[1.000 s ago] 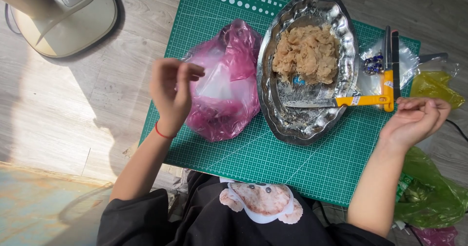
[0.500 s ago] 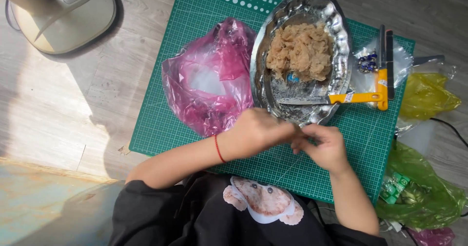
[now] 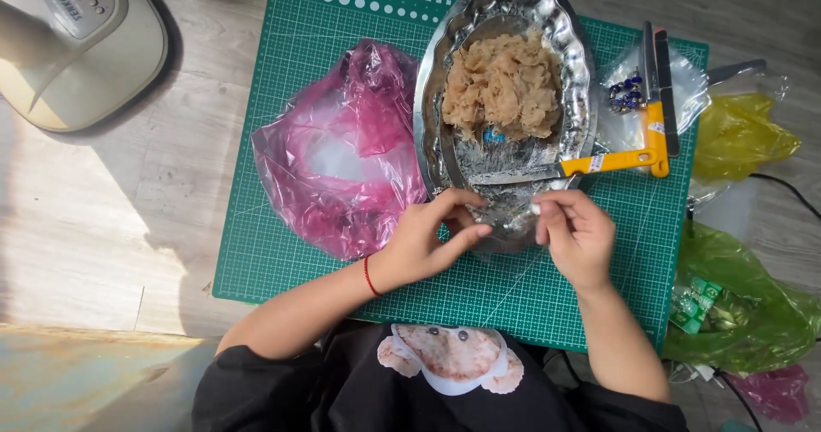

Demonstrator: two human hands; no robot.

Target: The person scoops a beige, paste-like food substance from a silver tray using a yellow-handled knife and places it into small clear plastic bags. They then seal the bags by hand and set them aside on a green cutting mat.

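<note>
I have both hands low over the near end of the silver tray (image 3: 432,107), close together and almost meeting. My left hand (image 3: 428,239) has thumb and forefinger curled in toward a pinch, the other fingers loosely bent, and my right hand (image 3: 577,235) is pinched at the fingertips (image 3: 540,212) on something small and pale that I cannot make out; whether the left fingers actually grip anything I cannot tell. A very fine thread (image 3: 513,282) seems to run down from my right fingertips toward my body across the green cutting mat (image 3: 282,252). I judge it nearly weightless, limp and slippery, easy to lose against the grid, so it wants a firm pinch close to its end, with the slack kept short. Just beyond my fingertips, inside the tray, lies a heap of beige fluffy material (image 3: 505,85), which looks soft, light and likely to tear or shed if grabbed in a fistful; small tufts taken from its edge should come away cleanly. Beyond my right fingers a yellow-handled tool (image 3: 620,158) rests across the tray's rim, with blue beads (image 3: 626,94) in a clear bag past it. To the left of my left fingers sits a crumpled pink plastic bag (image 3: 342,158), and well off to the right of my right hand lie yellow and green bags (image 3: 744,295).
</note>
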